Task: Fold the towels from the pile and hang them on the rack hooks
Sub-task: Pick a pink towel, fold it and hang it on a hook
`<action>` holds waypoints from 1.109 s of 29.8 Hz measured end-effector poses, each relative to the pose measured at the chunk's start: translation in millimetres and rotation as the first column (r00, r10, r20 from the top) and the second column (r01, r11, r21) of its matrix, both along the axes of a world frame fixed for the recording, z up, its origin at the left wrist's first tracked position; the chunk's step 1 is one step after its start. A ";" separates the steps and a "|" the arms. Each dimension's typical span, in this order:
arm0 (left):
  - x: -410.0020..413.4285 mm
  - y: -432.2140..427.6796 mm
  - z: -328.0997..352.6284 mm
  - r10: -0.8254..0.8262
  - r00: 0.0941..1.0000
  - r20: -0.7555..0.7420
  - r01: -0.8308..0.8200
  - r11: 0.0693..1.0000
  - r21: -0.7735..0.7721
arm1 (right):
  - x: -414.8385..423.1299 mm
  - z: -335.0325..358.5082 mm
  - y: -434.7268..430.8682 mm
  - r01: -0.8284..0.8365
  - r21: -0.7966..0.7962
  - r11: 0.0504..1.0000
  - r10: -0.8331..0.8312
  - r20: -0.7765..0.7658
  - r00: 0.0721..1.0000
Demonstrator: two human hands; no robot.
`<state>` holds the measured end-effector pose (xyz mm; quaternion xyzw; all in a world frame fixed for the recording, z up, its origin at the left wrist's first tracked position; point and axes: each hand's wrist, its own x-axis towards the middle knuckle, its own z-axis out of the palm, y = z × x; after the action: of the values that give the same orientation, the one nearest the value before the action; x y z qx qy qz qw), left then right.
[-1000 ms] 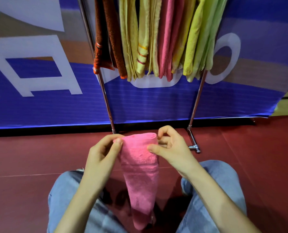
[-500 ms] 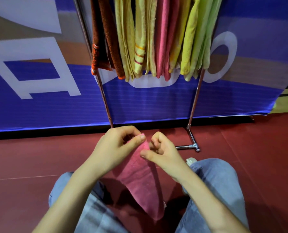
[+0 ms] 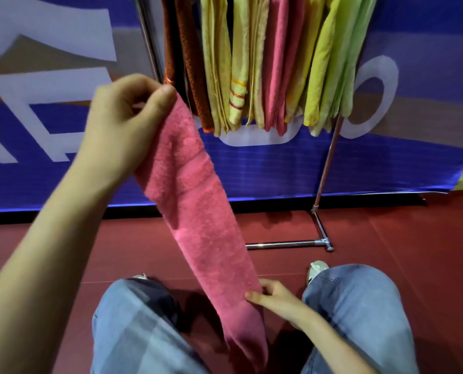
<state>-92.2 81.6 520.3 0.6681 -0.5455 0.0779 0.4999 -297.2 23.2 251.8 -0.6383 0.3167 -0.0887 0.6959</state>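
The blue printed banner [image 3: 278,168] backs a chrome tube rack [image 3: 326,168] crowded with folded hanging towels [image 3: 254,63] in rust, yellow, pink and green, perhaps seven; the folds blur the count. One long pink terry towel [image 3: 198,211] slants between two hands: the left hand [image 3: 125,125] pinches its top, the right hand [image 3: 278,300] grips it low down. If either pinch slackens, I'd expect the fold to fall open.

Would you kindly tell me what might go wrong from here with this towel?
The left hand pinches the pink towel only by its top corner, so it may slip or unfold. Its lower end hangs low over the floor and could drag. The rack looks crowded with hung towels, so hanging may dislodge one.
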 end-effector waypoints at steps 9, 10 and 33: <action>17.0 5.8 -81.8 0.279 0.943 0.182 -0.328 0.870 0.369 | 4.3 2.4 -5.7 0.009 -0.160 0.987 -0.008 0.008 1.000; 13.9 6.5 -99.0 0.269 0.932 0.242 -0.355 0.812 0.463 | 4.4 10.2 -9.1 0.020 -0.154 0.988 -0.017 0.018 1.000; -62.8 -32.5 -143.8 -0.196 0.671 -0.715 0.582 0.736 0.345 | -11.5 119.6 -37.8 -0.208 0.040 0.977 0.207 0.018 0.978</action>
<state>-155.0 49.1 376.5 0.6272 -0.4766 -0.4263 0.4447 -308.7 -14.7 371.4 -0.6526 0.2454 -0.0133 0.7167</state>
